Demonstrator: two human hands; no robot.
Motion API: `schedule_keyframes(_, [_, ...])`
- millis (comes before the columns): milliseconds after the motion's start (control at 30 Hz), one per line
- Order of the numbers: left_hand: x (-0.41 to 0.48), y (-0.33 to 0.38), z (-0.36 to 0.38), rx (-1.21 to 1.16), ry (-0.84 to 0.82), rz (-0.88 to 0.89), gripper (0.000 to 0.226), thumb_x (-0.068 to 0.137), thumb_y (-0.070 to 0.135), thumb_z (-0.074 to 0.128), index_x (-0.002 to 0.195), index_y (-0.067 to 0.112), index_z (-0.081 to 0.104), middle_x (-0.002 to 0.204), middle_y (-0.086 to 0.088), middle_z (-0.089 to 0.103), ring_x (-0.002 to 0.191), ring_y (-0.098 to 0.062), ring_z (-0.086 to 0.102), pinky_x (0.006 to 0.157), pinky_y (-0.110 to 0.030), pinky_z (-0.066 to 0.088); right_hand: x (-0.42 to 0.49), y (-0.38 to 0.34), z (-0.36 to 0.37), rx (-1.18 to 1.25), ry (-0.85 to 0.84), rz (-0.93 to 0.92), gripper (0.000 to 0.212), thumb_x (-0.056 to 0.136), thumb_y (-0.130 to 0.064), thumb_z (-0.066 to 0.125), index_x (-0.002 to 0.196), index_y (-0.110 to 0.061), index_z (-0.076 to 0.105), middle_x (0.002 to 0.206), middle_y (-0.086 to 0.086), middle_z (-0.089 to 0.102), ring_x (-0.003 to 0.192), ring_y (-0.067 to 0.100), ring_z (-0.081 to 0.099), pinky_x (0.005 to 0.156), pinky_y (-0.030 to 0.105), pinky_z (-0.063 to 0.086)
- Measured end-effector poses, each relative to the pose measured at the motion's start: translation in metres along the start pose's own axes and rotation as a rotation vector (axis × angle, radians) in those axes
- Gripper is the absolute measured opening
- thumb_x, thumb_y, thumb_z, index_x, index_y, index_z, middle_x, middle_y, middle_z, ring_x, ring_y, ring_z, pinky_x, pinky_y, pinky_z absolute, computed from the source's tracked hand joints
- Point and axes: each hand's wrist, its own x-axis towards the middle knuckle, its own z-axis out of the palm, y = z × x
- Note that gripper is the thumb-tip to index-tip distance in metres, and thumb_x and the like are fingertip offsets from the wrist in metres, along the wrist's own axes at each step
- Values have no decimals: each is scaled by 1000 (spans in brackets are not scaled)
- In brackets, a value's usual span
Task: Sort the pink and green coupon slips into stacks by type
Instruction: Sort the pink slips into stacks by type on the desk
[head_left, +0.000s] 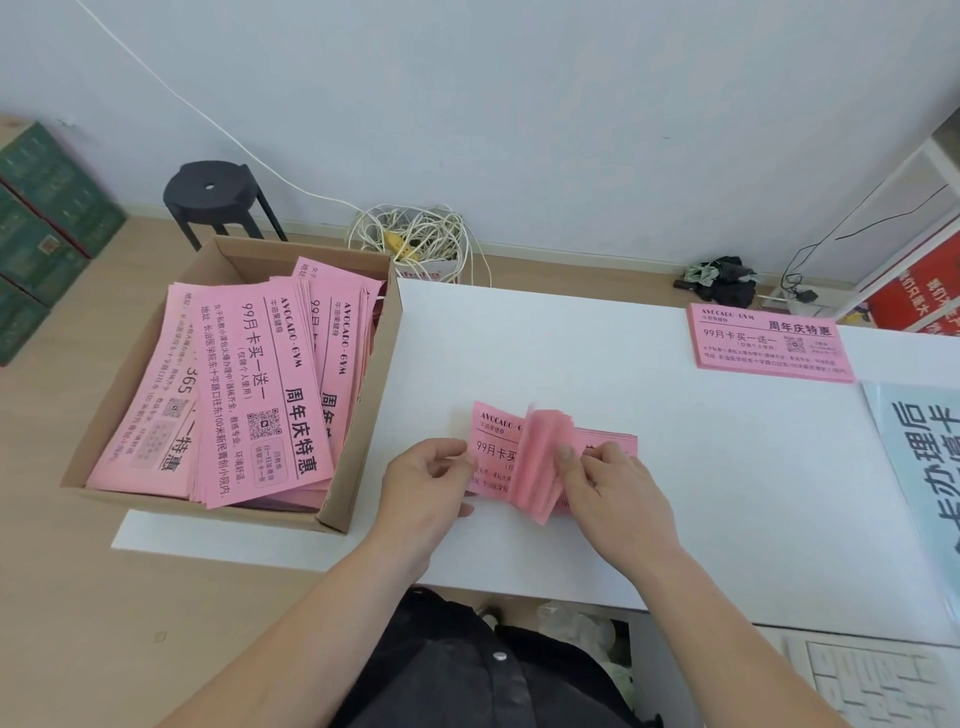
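1. Centrally, one pink bundle (496, 447) of coupon slips lies on the white desk (701, 467), near its front edge and between two hands.
2. One left hand (431, 478) pinches the bundle's left end, with thumb and curled fingers closed on the paper.
3. One right hand (610, 491) holds the bundle's right half. Its thumb bends several upper slips into an upright fan, which is too blurred to count.
4. A second pink stack (769, 344), squared and flat, sits at the desk's far right, well apart from both hands.
5. One open cardboard box (358, 415) stands at the desk's left edge, and its near corner overlaps the white surface.
6. The box holds loose pink slips (249, 395) in about three overlapping, leaning piles. The number of single slips cannot be told.
7. That makes three groups of pink slips in all, and every one shows the same black print.
8. Behind are one black stool (210, 193), one tangle of pale cables (415, 240) and stacked green cartons (47, 208).
9. One blue-and-white printed sheet (924, 467) lies along the right edge.
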Motion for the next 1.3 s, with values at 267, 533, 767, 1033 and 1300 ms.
schedule_keyframes(267, [0,7,-2,82,-32,22,23,107,28,50,103,21,72,90,7,78,90,-15,74,74,-31,63,0,-4,3,-36,-1,12,56,101,-67,19,67,-36,50,101,-17,47,111,13,43,82,33,40])
schedule_keyframes(533, [7,21,8,509,-211,211,16,92,49,68,102,36,66,88,14,74,78,-1,69,71,-29,58,-2,-10,-15,-123,-181,-29,61,82,-90,1,109,-74,53,109,-11,42,114,16,34,83,36,42])
schedule_keyframes(767, [15,39,10,494,-185,140,40,95,63,53,85,27,66,73,12,66,70,-10,63,63,-31,49,1,-1,-3,-280,-116,-55,48,94,-52,43,142,-58,42,129,-12,37,127,14,32,94,33,49])
schedule_keyframes(1033, [30,49,2,390,-311,241,21,100,15,57,103,34,65,87,2,75,84,-20,72,79,-44,60,0,17,-6,166,163,118,57,95,-33,62,148,-42,44,150,-13,39,130,9,47,100,33,49])
schedule_keyframes(1300, [50,85,18,327,-400,369,14,103,14,56,106,28,59,98,8,73,87,-9,67,77,-23,53,8,34,-68,830,330,411,27,93,0,63,110,-18,72,95,-1,79,96,27,74,91,55,58])
